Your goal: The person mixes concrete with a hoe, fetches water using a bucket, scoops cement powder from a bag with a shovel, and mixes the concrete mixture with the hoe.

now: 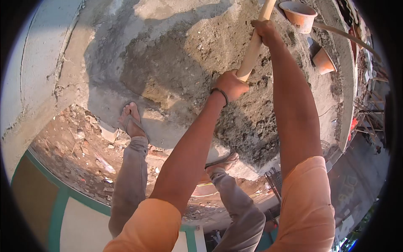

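My left hand (pixel 231 85) is closed around the lower part of a thick, pale wooden tool handle (pixel 251 56). A dark band circles that wrist. Higher up the same handle, my right hand (pixel 267 32) has its fingers wrapped round it. The handle slants up to the right and leaves the top of the view, so the tool's head is not visible. Under the handle spreads a heap of grey-brown sandy mix (pixel 184 54), darker and lumpier at its lower right (pixel 247 130).
Two orange buckets, one upright (pixel 299 17) and one tipped (pixel 324 62), stand at the upper right near a curved hose (pixel 348 35). My sandalled feet (pixel 133 119) are on the slab's edge. Rubble (pixel 79 147) lies below left, a concrete wall (pixel 40 63) beyond.
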`<control>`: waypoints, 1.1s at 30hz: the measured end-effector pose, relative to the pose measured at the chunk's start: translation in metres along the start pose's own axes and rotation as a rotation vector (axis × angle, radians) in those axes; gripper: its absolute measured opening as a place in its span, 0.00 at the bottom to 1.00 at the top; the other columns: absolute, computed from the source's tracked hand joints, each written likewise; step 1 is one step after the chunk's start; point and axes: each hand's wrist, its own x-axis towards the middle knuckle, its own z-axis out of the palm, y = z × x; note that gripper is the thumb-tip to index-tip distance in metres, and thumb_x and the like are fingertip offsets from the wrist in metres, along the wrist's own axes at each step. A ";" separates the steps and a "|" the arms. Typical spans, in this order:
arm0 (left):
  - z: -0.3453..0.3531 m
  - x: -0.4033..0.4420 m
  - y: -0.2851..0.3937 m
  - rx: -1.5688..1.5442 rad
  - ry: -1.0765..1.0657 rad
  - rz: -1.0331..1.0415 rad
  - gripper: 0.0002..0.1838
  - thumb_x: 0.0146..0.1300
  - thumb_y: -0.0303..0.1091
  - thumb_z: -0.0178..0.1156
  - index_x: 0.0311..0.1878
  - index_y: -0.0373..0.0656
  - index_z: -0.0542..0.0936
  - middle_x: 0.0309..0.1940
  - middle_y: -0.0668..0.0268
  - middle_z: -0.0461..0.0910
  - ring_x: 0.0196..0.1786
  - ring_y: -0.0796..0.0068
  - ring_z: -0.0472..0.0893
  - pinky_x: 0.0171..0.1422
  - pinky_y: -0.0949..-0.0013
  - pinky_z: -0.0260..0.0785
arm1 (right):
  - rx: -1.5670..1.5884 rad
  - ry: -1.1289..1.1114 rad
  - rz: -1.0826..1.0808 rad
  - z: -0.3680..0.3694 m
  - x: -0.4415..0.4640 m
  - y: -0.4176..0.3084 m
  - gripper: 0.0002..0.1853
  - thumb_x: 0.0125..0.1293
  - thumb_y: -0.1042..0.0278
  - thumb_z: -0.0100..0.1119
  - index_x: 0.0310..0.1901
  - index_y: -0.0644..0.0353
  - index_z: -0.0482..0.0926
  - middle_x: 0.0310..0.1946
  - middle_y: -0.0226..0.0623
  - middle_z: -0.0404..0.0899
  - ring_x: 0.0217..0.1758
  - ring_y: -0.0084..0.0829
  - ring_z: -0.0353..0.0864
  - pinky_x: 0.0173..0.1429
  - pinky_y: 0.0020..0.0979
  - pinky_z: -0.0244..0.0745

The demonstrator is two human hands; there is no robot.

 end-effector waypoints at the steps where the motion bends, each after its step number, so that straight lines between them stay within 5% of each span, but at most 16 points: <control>1: -0.006 -0.024 -0.008 -0.222 -0.016 -0.090 0.22 0.47 0.30 0.63 0.47 0.32 0.75 0.23 0.65 0.77 0.20 0.78 0.75 0.24 0.70 0.71 | -0.157 0.045 0.029 0.026 -0.006 0.002 0.24 0.56 0.62 0.61 0.45 0.78 0.73 0.33 0.54 0.82 0.36 0.41 0.86 0.39 0.34 0.83; 5: 0.004 -0.110 -0.001 -0.518 0.008 -0.303 0.18 0.47 0.25 0.62 0.44 0.34 0.74 0.20 0.68 0.75 0.18 0.81 0.73 0.20 0.73 0.68 | -0.478 -0.110 0.088 0.047 -0.066 -0.009 0.27 0.53 0.65 0.60 0.50 0.81 0.69 0.42 0.60 0.80 0.45 0.47 0.84 0.48 0.36 0.82; 10: 0.004 -0.227 -0.002 -0.223 0.092 -0.365 0.14 0.49 0.27 0.61 0.41 0.36 0.75 0.18 0.68 0.73 0.17 0.80 0.74 0.20 0.74 0.66 | -0.126 -0.252 0.374 0.079 -0.178 0.033 0.28 0.53 0.66 0.62 0.50 0.80 0.68 0.43 0.61 0.79 0.49 0.50 0.82 0.50 0.40 0.80; 11: 0.017 -0.253 -0.031 -0.077 0.163 -0.395 0.18 0.47 0.34 0.63 0.42 0.36 0.79 0.24 0.60 0.80 0.22 0.74 0.80 0.27 0.69 0.73 | -0.186 -0.267 0.389 0.108 -0.193 0.079 0.29 0.54 0.64 0.62 0.50 0.80 0.67 0.43 0.63 0.78 0.48 0.52 0.82 0.48 0.42 0.81; 13: 0.020 -0.316 -0.058 -0.283 0.087 -0.571 0.21 0.48 0.35 0.64 0.46 0.36 0.78 0.28 0.55 0.82 0.26 0.65 0.83 0.33 0.66 0.76 | -0.306 -0.141 0.233 0.137 -0.285 0.092 0.33 0.53 0.60 0.66 0.51 0.79 0.64 0.42 0.65 0.78 0.48 0.54 0.81 0.48 0.44 0.79; 15: 0.028 -0.369 -0.114 -0.181 0.051 -0.561 0.22 0.49 0.36 0.65 0.48 0.37 0.77 0.29 0.51 0.82 0.31 0.58 0.84 0.38 0.64 0.77 | -0.160 -0.126 0.275 0.172 -0.338 0.143 0.28 0.56 0.65 0.64 0.50 0.73 0.61 0.33 0.51 0.78 0.29 0.40 0.81 0.30 0.38 0.78; 17: 0.030 -0.400 -0.118 0.021 0.051 -0.459 0.22 0.50 0.36 0.66 0.49 0.39 0.77 0.31 0.50 0.82 0.34 0.54 0.84 0.40 0.61 0.77 | 0.078 -0.141 0.425 0.160 -0.380 0.133 0.23 0.59 0.68 0.62 0.48 0.69 0.61 0.28 0.44 0.76 0.21 0.33 0.80 0.22 0.35 0.76; 20: 0.034 -0.353 -0.098 0.148 0.095 -0.228 0.21 0.49 0.36 0.68 0.46 0.39 0.78 0.29 0.54 0.83 0.34 0.56 0.84 0.40 0.61 0.77 | 0.218 -0.043 0.403 0.105 -0.356 0.085 0.16 0.63 0.71 0.59 0.44 0.65 0.62 0.24 0.35 0.71 0.18 0.26 0.76 0.19 0.31 0.72; 24: 0.021 -0.205 -0.062 0.203 -0.004 -0.110 0.21 0.47 0.36 0.65 0.46 0.42 0.78 0.30 0.51 0.82 0.37 0.48 0.82 0.42 0.55 0.76 | 0.126 0.245 0.273 0.050 -0.231 0.063 0.17 0.60 0.70 0.59 0.43 0.71 0.65 0.27 0.44 0.76 0.20 0.32 0.79 0.21 0.32 0.76; 27: 0.004 -0.121 -0.009 0.247 -0.091 -0.047 0.25 0.46 0.38 0.65 0.49 0.38 0.78 0.31 0.49 0.82 0.37 0.50 0.82 0.44 0.56 0.75 | 0.198 0.169 0.297 0.004 -0.157 0.023 0.15 0.60 0.69 0.59 0.39 0.75 0.71 0.22 0.43 0.75 0.21 0.33 0.78 0.23 0.34 0.77; 31: -0.009 -0.155 -0.024 0.206 -0.166 -0.151 0.22 0.46 0.39 0.64 0.44 0.37 0.78 0.33 0.49 0.82 0.39 0.50 0.82 0.46 0.56 0.75 | 0.123 0.130 0.409 0.038 -0.150 0.090 0.19 0.59 0.69 0.59 0.41 0.81 0.69 0.22 0.45 0.74 0.22 0.36 0.79 0.19 0.35 0.75; 33: -0.025 -0.207 -0.050 0.276 -0.249 -0.277 0.19 0.47 0.38 0.62 0.42 0.37 0.78 0.33 0.49 0.82 0.40 0.50 0.82 0.47 0.56 0.74 | 0.200 0.160 0.599 0.075 -0.222 0.087 0.15 0.60 0.70 0.58 0.41 0.73 0.70 0.23 0.43 0.74 0.19 0.35 0.76 0.21 0.34 0.78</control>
